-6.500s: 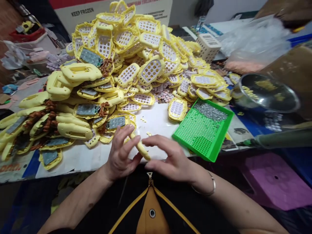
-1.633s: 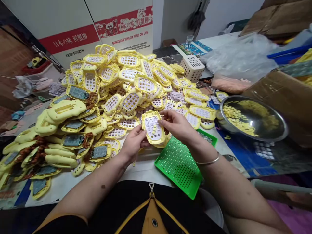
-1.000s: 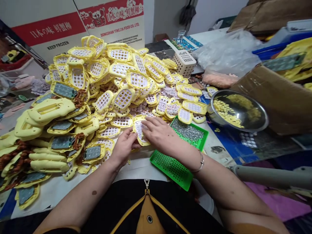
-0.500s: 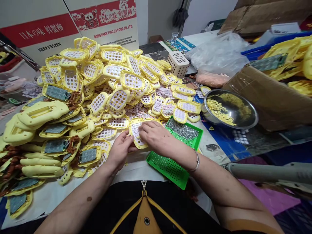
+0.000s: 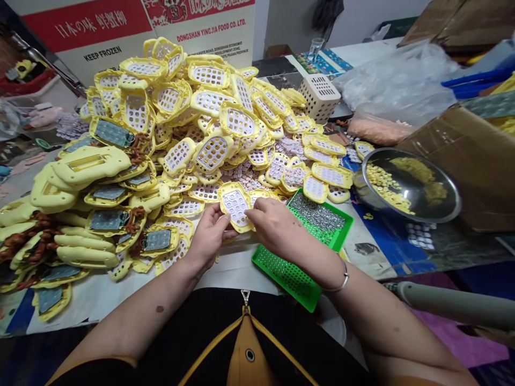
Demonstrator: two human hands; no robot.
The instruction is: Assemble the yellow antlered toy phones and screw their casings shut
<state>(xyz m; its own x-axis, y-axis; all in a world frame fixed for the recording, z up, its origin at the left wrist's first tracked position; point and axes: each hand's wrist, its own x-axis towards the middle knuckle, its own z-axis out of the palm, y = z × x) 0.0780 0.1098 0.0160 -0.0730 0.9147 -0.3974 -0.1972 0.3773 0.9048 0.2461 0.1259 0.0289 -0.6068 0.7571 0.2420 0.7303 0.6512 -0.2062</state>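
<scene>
My left hand (image 5: 210, 236) holds a yellow plastic toy-phone shell (image 5: 236, 206) by its lower left edge, thumb on top and fingers beneath. A white keypad panel with rows of key shapes fills the shell's inside. Over the shell's right edge is my right hand (image 5: 273, 222), its fingers curled and pressed together at the keypad; what they pinch, if anything, is hidden. Behind the held shell rises a heap of similar yellow shells (image 5: 213, 150) with white grid panels. Small white key pieces (image 5: 237, 172) lie among them.
On the left are yellow shells with grey circuit boards (image 5: 107, 220) and brown wires. A green perforated tray (image 5: 287, 273) holding metal screws (image 5: 316, 212) sits beside my right forearm. A steel bowl (image 5: 436, 206) with small yellow pieces and a white basket (image 5: 319, 96) stand to the right.
The view has shifted, so the scene sits further right. My right hand has drawn back toward the shell's right edge, and more of the keypad shows. My left hand keeps its hold.
</scene>
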